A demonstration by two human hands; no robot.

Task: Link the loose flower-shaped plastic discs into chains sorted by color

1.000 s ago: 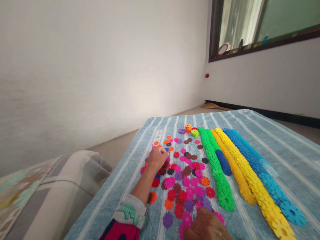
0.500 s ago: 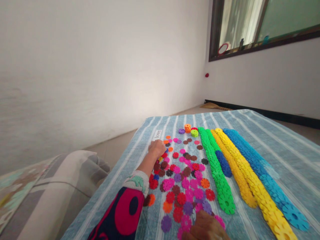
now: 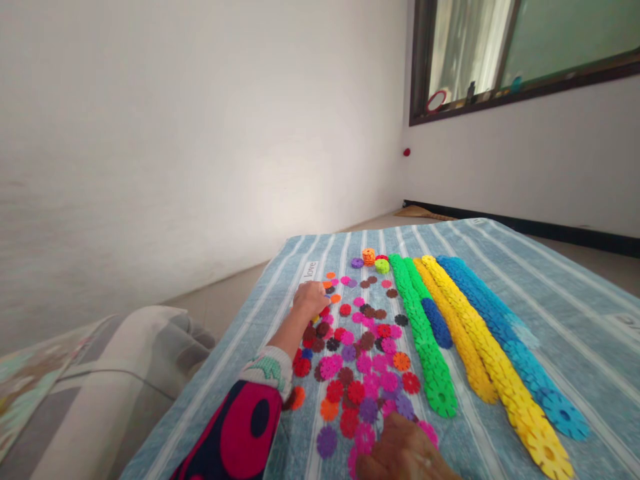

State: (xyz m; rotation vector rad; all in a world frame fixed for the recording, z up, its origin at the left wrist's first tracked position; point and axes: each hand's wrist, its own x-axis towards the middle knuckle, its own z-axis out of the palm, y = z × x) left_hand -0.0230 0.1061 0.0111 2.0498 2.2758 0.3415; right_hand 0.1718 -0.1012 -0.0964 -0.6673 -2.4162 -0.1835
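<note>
My left hand (image 3: pixel 311 299) is closed at the left edge of a spread of loose flower-shaped plastic discs, close to small orange discs (image 3: pixel 335 299). Whatever its fingers hold is hidden. Low in the view, my right hand (image 3: pixel 404 452) is curled over the near end of the spread, its fingertips mostly out of sight. Pink discs (image 3: pixel 365 437) lie beside it, and a purple disc (image 3: pixel 327 442) is farther left. Red, brown, black and magenta discs overlap between the hands.
Long rows of overlapping green (image 3: pixel 425 347), yellow (image 3: pixel 500 360) and blue discs (image 3: pixel 565 412) lie to the right. A dark blue stack (image 3: pixel 436 323) rests between green and yellow. Small orange (image 3: pixel 369 256) and lime stacks (image 3: pixel 382 266) stand farther back on the striped cloth (image 3: pixel 240 373).
The whole view has shifted slightly, so the rows and discs appear farther left. My left hand stays closed near the orange discs; my right hand stays curled at the near end.
</note>
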